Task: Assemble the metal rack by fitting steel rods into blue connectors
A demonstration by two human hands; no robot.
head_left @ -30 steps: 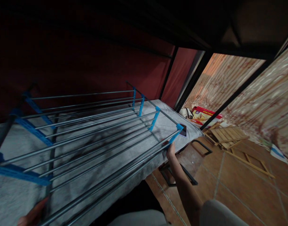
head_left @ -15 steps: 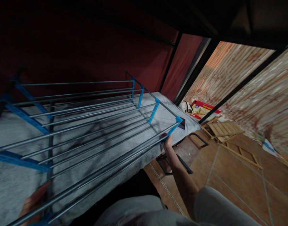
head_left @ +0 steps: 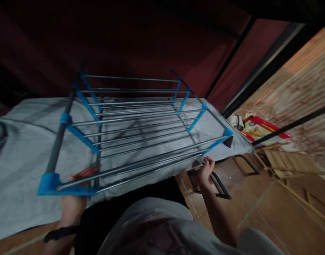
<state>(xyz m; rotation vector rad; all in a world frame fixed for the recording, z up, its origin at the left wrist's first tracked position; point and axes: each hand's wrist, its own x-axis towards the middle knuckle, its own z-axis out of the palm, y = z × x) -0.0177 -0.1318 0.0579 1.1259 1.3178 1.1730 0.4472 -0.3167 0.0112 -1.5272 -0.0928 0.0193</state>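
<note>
A shoe rack of grey metal tubes with blue plastic brackets lies across a grey cloth-covered bed. At its near left corner, my left hand is closed around the frame beside a blue bracket, fingers partly hidden behind a tube. My right hand is at the near right corner, just below the bracket there, its fingers curled in at the end of the frame. The exact contact of the right fingers is hard to make out.
Beyond the rack rises a dark red wall. A dark phone-like object lies at the bed's right end. Dark metal bars stand near the bed. Wooden slatted pieces lie on the tiled floor, near a red-and-yellow box.
The view has swung left and back, so the rack appears further right and its whole left end shows. Both hands remain at its near corners; the right hand appears lower against the bracket.
</note>
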